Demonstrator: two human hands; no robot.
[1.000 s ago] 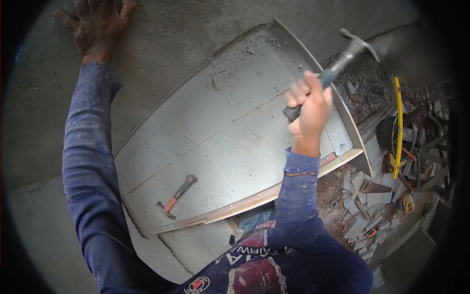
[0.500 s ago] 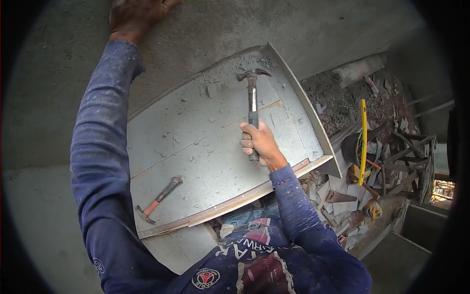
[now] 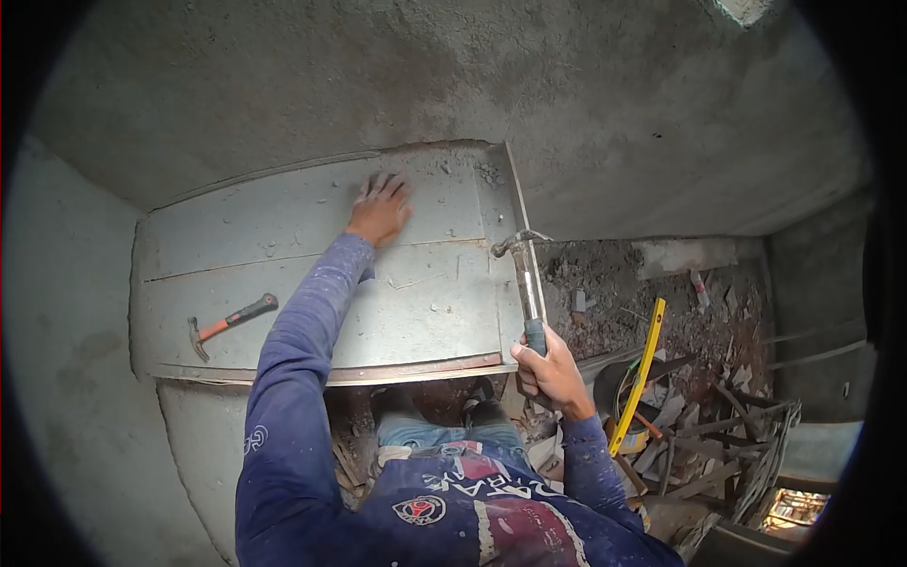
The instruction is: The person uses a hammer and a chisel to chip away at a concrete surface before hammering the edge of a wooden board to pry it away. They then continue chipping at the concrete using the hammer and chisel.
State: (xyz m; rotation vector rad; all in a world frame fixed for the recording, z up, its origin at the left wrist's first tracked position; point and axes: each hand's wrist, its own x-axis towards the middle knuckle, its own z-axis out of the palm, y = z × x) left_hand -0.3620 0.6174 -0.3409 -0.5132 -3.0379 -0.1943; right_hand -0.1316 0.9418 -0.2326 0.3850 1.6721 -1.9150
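My right hand (image 3: 553, 370) is closed round the dark grip of a claw hammer (image 3: 527, 283), whose metal head points away from me beside the board's right edge. Fingers spread, my left hand (image 3: 381, 210) lies on the far part of a grey panelled surface (image 3: 378, 293) among crumbs of mortar. A second claw hammer (image 3: 231, 321), with an orange and black handle, rests on the near left part of that surface. A raised board (image 3: 515, 194) runs along the right side, and a wooden strip (image 3: 416, 367) edges the front.
A rough cement wall (image 3: 453, 76) rises behind the surface, with another wall (image 3: 76, 274) on the left. To the right, a yellow spirit level (image 3: 640, 376) leans over wood scraps and rubble. A timber frame (image 3: 756, 463) stands at the lower right.
My left hand has come down from the wall onto the panelled surface. My right hand has carried the hammer from above the surface to its right edge. The view has shifted.
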